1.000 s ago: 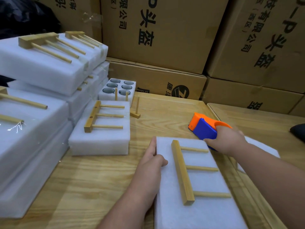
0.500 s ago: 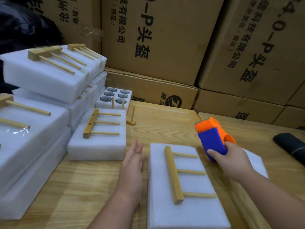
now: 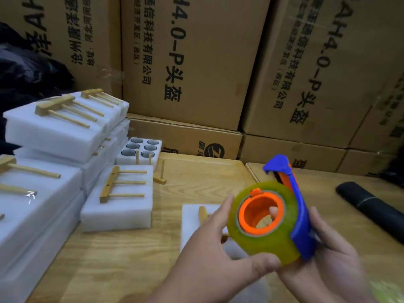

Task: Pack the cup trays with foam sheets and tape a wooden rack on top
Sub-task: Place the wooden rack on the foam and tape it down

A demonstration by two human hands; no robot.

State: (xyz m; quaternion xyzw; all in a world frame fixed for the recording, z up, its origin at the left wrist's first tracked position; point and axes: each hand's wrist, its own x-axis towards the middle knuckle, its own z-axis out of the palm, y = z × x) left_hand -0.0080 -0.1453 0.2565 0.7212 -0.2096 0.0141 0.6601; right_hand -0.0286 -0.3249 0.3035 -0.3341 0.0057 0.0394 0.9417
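A blue and orange tape dispenser [image 3: 293, 206] with a yellowish roll of tape [image 3: 262, 243] is held up in front of me. My right hand [image 3: 328, 263] grips its blue body, one finger poking through the orange core. My left hand [image 3: 209, 259] holds the roll from the left and below. Behind the hands, the foam pack [image 3: 192, 217] with a wooden rack [image 3: 202, 213] lies on the table, mostly hidden. Another foam pack [image 3: 122, 213] with a rack [image 3: 119, 184] sits to the left. An open cup tray [image 3: 140, 147] stands behind it.
Stacks of finished foam packs [image 3: 54, 132] with racks fill the left side. Cardboard boxes [image 3: 185, 62] wall off the back. A loose wooden rack [image 3: 160, 176] stands by the cup tray. A black roll [image 3: 369, 208] lies at the right on the wooden table [image 3: 122, 263].
My right hand lifted the tape dispenser up and turned it on its side. My left hand left the foam pack and came up to hold the tape roll. The camera tilted upward.
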